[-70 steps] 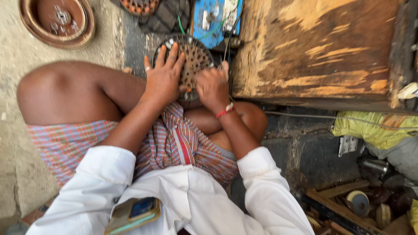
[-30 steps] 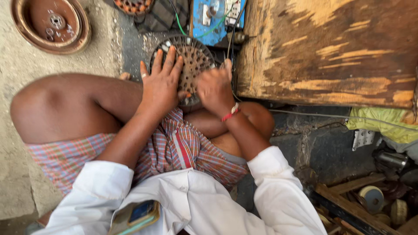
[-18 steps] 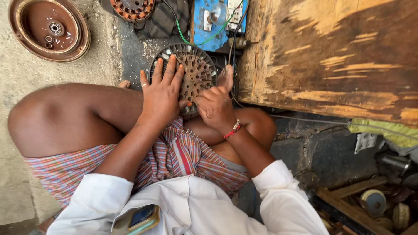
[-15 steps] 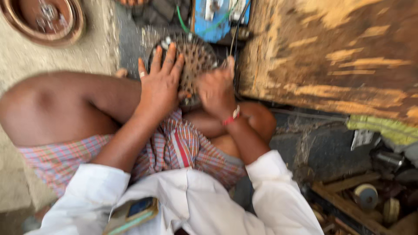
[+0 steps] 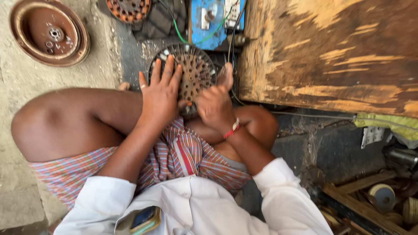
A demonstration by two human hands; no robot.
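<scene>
A round, dark, slotted metal motor core (image 5: 191, 69) rests on the ground between my knees. My left hand (image 5: 160, 93) lies flat on its left side, fingers spread. My right hand (image 5: 215, 102) is curled against the core's lower right edge, thumb raised, and seems to pinch something small there; what it grips is hidden. A red thread band circles my right wrist.
A rusty round cover (image 5: 49, 32) lies at the upper left, a second slotted core (image 5: 129, 8) at the top. A blue device (image 5: 216, 19) with wires stands behind the core. A worn wooden board (image 5: 331, 52) fills the right; spools and scraps (image 5: 383, 196) lie at the lower right.
The view has shifted slightly. My hands stay on the core; the right thumb has lifted upward along its right rim.
</scene>
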